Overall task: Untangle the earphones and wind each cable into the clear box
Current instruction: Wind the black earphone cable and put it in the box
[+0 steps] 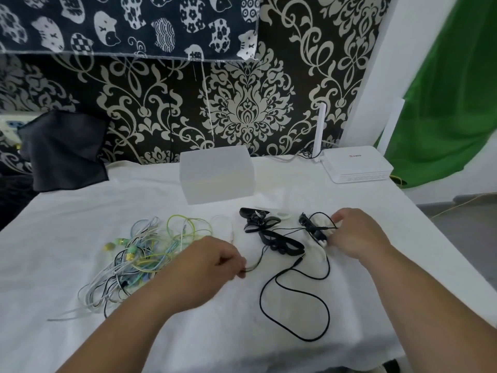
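Observation:
A frosted clear box (216,174) stands at the back middle of the white cloth. A black earphone set (271,238) with ear hooks lies in front of it, its cable (295,305) looping toward the near edge. My left hand (207,267) pinches a thin black strand of that cable. My right hand (357,232) grips the black inline part and wire at the set's right end. A tangle of green, yellow, blue and white earphones (139,257) lies to the left, untouched.
A white router (355,164) with an upright antenna sits at the back right. A dark cloth (64,149) hangs over something at the back left. The white cloth (67,224) covers the table; patterned fabric hangs behind, green fabric at the right.

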